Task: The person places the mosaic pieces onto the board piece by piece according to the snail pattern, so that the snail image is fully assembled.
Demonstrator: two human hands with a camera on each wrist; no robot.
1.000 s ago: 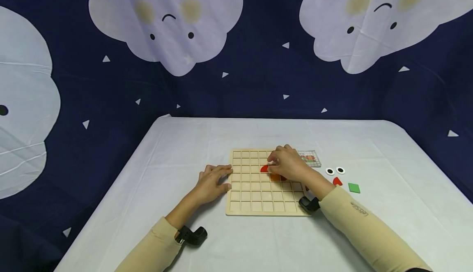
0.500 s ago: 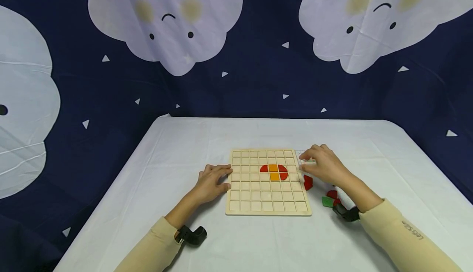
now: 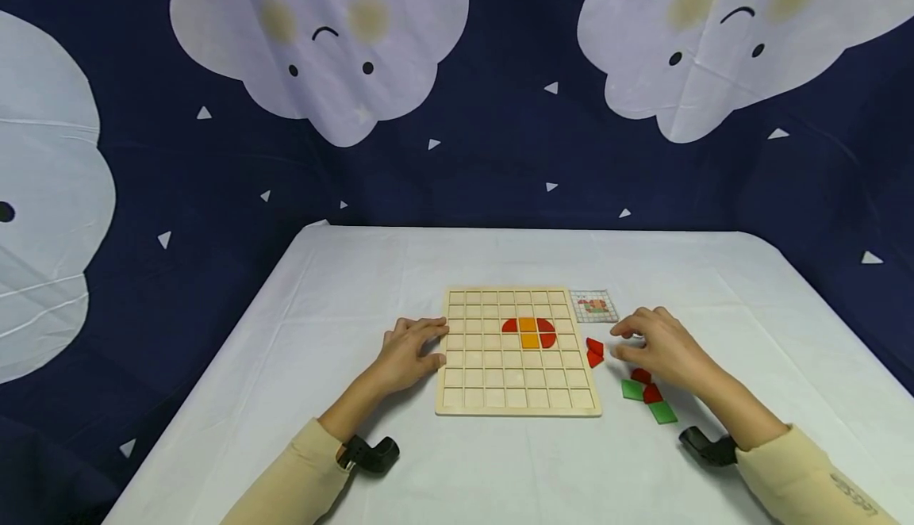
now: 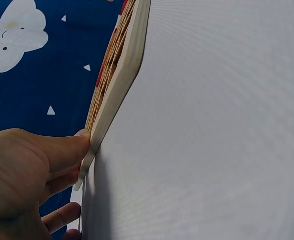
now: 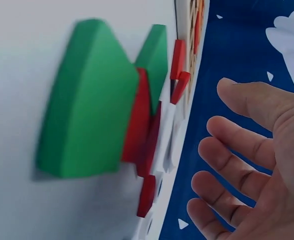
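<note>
My left hand (image 3: 408, 357) touches the left edge of a wooden grid board (image 3: 471, 378). In the left wrist view, its thumb (image 4: 69, 150) lies against the board's edge. Two orange squares (image 3: 528, 324) and several red rounded pieces (image 3: 546, 325) sit in the grid's cells. My right hand (image 3: 660, 344) hovers over the cloth right of the board, holding nothing, fingers loosely bent. Just below and left of it lie red pieces (image 3: 653, 393) and green squares (image 3: 663, 411), the nearer green one large in the right wrist view (image 5: 92, 105).
A small picture card (image 3: 594, 305) lies against the board's upper right side. Two more red pieces (image 3: 595, 352) rest between the board and my right hand. White cloth (image 3: 514, 469) covers the table, and a dark blue cloud-print curtain (image 3: 500, 160) hangs behind it.
My right hand has left the pieces on the board, passed over the card and moved right, toward the loose pieces. My left hand has stayed at the board's edge.
</note>
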